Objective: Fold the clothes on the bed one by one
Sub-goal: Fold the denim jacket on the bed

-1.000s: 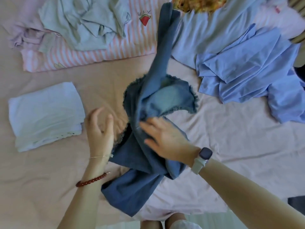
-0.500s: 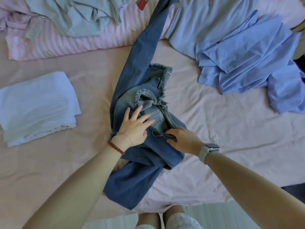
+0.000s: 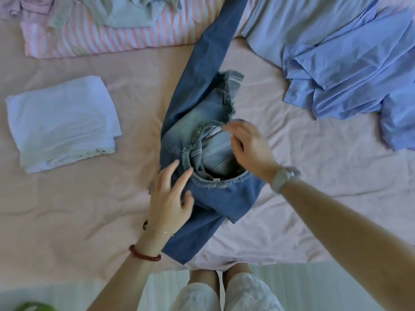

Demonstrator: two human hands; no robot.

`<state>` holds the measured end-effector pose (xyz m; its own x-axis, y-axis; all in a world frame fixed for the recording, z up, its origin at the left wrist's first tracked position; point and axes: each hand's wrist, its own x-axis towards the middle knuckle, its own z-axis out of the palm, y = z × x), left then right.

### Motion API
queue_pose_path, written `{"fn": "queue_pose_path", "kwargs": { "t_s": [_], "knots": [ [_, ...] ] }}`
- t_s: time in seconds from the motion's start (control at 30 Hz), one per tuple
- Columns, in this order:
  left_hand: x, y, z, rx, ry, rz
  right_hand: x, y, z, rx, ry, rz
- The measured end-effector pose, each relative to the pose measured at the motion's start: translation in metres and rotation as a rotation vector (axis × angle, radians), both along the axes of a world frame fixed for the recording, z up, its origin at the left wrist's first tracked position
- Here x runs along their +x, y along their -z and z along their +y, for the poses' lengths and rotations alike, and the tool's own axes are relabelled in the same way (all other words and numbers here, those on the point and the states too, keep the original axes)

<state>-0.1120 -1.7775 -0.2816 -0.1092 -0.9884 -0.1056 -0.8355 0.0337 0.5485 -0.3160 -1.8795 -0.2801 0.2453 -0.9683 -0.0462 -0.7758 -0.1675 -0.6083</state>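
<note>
A pink-sheeted bed point(image 3: 314, 176) carries bunched blue jeans point(image 3: 202, 97) at its centre. The left hand point(image 3: 170, 198), fingers spread and relaxed, rests on the denim's 8 o'clock edge. The right hand point(image 3: 249, 149), fingers loosely extended, sits at the frayed waistband. A folded white garment point(image 3: 60, 122) lies at 9 o'clock.

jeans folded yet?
No: the jeans lie bunched and twisted on the bed, waistband gaping open, one leg trailing toward the striped garment.
</note>
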Motion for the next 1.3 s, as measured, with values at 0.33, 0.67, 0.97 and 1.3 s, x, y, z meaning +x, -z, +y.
{"fn": "queue_pose_path", "kwargs": {
  "t_s": [0.33,0.67,0.97,1.3],
  "knots": [
    [-0.029,0.01,0.004,0.143,0.035,-0.136,0.065,0.033,-0.083,-0.018,-0.884,0.721],
    [0.021,-0.002,0.016,0.211,-0.545,0.249,0.038,0.006,-0.041,-0.127,-0.624,0.424],
    [0.026,-0.114,-0.001,-0.175,-0.53,0.609,-0.014,-0.108,0.041,-0.183,-0.009,0.032],
    [-0.033,-0.252,0.105,-0.631,-0.33,0.546,-0.061,-0.24,0.183,-0.622,0.296,-0.309]
  ]
}}
